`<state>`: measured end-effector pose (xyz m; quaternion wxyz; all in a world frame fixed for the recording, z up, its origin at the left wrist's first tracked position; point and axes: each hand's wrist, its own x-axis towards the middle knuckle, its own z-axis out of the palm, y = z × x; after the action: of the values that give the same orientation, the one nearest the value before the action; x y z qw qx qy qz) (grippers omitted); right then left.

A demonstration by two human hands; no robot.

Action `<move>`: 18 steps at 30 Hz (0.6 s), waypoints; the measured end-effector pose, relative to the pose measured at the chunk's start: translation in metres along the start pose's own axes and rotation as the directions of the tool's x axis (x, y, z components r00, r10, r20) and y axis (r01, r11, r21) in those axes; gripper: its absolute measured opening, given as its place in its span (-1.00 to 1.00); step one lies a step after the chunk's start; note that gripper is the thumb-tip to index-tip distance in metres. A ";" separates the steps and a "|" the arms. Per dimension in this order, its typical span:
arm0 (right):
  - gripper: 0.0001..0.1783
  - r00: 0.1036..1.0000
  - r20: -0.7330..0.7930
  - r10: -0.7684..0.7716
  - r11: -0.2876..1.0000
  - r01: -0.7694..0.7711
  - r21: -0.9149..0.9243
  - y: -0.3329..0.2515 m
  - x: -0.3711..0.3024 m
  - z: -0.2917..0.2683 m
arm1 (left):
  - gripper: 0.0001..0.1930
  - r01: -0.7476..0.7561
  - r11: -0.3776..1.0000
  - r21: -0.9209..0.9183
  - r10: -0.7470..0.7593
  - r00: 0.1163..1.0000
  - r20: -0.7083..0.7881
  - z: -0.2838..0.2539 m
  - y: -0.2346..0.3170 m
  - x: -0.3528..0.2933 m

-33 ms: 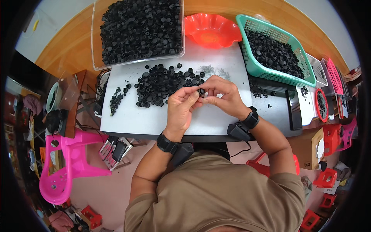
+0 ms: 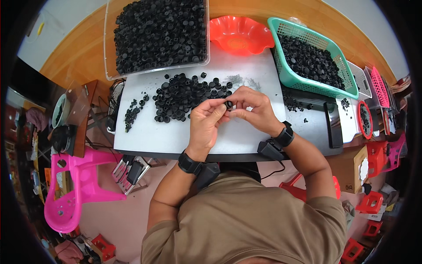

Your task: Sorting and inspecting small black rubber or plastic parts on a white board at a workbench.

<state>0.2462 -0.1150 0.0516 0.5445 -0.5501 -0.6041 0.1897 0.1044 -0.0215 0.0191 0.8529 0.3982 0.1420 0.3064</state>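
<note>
Both hands meet above the white tabletop, pinching one small round black plastic cap [image 2: 229, 104] between them. My left hand [image 2: 208, 118] is closed, its thumb and fingers pressed on the cap's left side. From the right, my right hand [image 2: 255, 108] grips the same cap with thumb and forefinger. Just beyond and left of the hands lies a loose pile of black caps [image 2: 180, 94]. Farther left is a smaller heap of little black pieces [image 2: 132, 115]. The fingers hide part of the held cap.
A clear bin [image 2: 104, 44] full of black parts stands at the back left. Beside it are a red wavy-edged bowl [image 2: 241, 33] and a green basket [image 2: 299, 81] of black parts. A pink plastic chair [image 2: 74, 185] stands left, a cardboard box [image 2: 351, 174] right.
</note>
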 end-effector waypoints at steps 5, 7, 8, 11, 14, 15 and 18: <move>-0.76 0.993 -0.023 0.120 0.970 -0.112 0.215 0.008 -0.005 0.002 | -0.85 0.013 1.000 0.016 -0.014 1.000 0.019 0.001 0.002 0.000; -0.77 0.994 -0.024 0.110 0.962 -0.100 0.253 0.009 -0.005 0.004 | -0.85 0.021 1.000 -0.001 -0.021 0.999 0.030 -0.001 0.002 0.000; -0.79 0.994 -0.028 0.102 0.952 -0.089 0.293 0.009 -0.005 0.004 | -0.86 0.033 0.999 -0.016 -0.032 0.999 0.041 -0.002 0.001 0.000; -0.80 0.994 -0.009 0.113 0.958 -0.107 0.265 0.007 -0.004 0.004 | -0.86 0.032 0.999 -0.020 -0.031 0.997 0.064 -0.005 -0.001 0.001; -0.80 0.993 -0.007 0.117 0.958 -0.111 0.266 0.006 -0.004 0.003 | -0.87 0.048 0.998 -0.035 -0.046 0.997 0.059 -0.005 -0.001 0.001; -0.80 0.993 -0.006 0.116 0.958 -0.110 0.264 0.006 -0.004 0.003 | -0.87 0.047 0.998 -0.036 -0.044 0.997 0.061 -0.005 -0.001 0.001; -0.80 0.992 0.008 0.126 0.966 -0.124 0.228 0.006 -0.004 0.001 | -0.88 0.056 0.998 -0.040 -0.053 0.996 0.067 -0.005 0.000 0.002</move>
<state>0.2471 -0.1162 0.0444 0.5930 -0.5216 -0.5406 0.2899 0.1036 -0.0175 0.0157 0.8732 0.3862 0.1182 0.2728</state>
